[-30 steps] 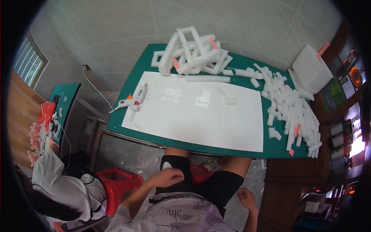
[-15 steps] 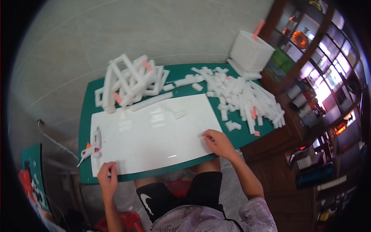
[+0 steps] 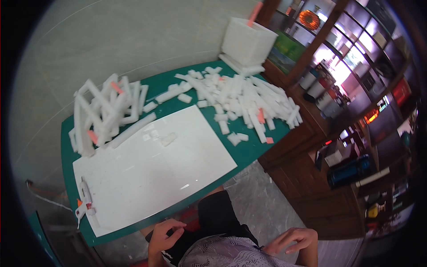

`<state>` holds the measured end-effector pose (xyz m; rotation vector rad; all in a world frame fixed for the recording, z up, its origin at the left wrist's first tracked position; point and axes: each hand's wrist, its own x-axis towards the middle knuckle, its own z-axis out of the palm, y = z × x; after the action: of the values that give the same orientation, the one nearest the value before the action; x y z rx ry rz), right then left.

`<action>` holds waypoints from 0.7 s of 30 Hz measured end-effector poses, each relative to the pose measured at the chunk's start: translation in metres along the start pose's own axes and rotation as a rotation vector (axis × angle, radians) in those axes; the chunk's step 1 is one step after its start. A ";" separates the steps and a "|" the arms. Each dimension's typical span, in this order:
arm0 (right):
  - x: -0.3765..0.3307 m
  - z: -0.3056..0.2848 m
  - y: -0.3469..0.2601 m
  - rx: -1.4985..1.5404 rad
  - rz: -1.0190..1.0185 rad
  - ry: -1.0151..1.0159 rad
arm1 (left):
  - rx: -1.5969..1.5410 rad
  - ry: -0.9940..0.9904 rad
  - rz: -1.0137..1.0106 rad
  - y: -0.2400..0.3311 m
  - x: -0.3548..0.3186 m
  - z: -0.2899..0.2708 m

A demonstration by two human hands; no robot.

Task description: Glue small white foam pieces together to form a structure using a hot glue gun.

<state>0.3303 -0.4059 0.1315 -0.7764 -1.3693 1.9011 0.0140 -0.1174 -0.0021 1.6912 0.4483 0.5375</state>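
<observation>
1. Left hand (image 3: 165, 233) sits low at the lap, fingers loosely curled, grasping nothing. It is just below the worktop's (image 3: 249, 151) near edge, not touching it.
2. Right hand (image 3: 293, 239) is also at the lap, fingers half-curled and released, nothing in it. Well apart from every part.
3. Board (image 3: 151, 175): a white sheet lying flat on the green worktop and covering most of the near half. It is the thing nearest both hands. Looks like thin rigid foam or card: light, stiff, glossy face so likely slippery. Judgement: take it by two opposite edges and don't pinch a corner, which would probably crease or snap.
4. Glue gun (image 3: 84, 205) lies on the board's near-left corner, cord (image 3: 44, 198) trailing off to the left. Hold it by the handle only; can't tell whether the tip is hot.
5. A few small foam scraps (image 3: 168, 139) sit on the board's far part.
6. Strips (image 3: 249, 104): a loose pile of white foam pieces, some pink, far right on the worktop. Very light and crushable; pinch gently mid-length.
7. Frame (image 3: 104, 111): a lattice of strips far left, resting on the worktop. Probably fragile at the joints, so support it from below.
8. Box (image 3: 247, 42), white foam, stands at the far-right corner.
</observation>
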 end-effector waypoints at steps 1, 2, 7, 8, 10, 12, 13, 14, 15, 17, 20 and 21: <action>0.009 0.012 0.001 -0.048 -0.034 0.226 | 0.030 -0.018 -0.006 0.004 0.002 0.001; 0.017 0.023 -0.001 -0.107 -0.060 0.470 | 0.049 -0.047 0.003 0.006 0.008 0.004; -0.010 0.030 0.059 -0.088 -0.185 0.378 | 0.062 -0.125 0.031 0.006 0.015 0.013; -0.012 0.035 0.065 -0.096 -0.199 0.390 | 0.064 -0.118 0.021 0.006 0.013 0.014; -0.019 0.047 0.078 0.326 -0.373 0.486 | 0.067 -0.109 0.014 0.006 0.010 0.019; -0.027 0.039 0.078 0.234 -0.380 0.336 | 0.047 -0.068 -0.030 0.009 0.005 0.024; -0.030 0.035 0.076 0.152 -0.373 0.180 | 0.071 -0.070 -0.023 0.012 0.003 0.026; -0.032 0.036 0.074 0.144 -0.374 0.181 | 0.071 -0.070 -0.016 0.013 0.002 0.028; -0.032 0.039 0.070 0.160 -0.254 0.279 | 0.089 -0.051 -0.021 0.015 0.000 0.031; -0.032 0.036 0.068 0.138 -0.034 0.325 | 0.115 -0.036 -0.008 0.016 -0.005 0.034; -0.003 0.041 0.057 -0.133 -0.107 0.420 | 0.148 -0.039 -0.004 0.023 -0.011 0.036; -0.001 0.039 0.064 -0.113 -0.094 0.344 | 0.155 -0.029 -0.007 0.024 -0.014 0.038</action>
<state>0.2895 -0.4436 0.0808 -1.0230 -1.2783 1.5429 0.0248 -0.1600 0.0147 1.8427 0.4851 0.4825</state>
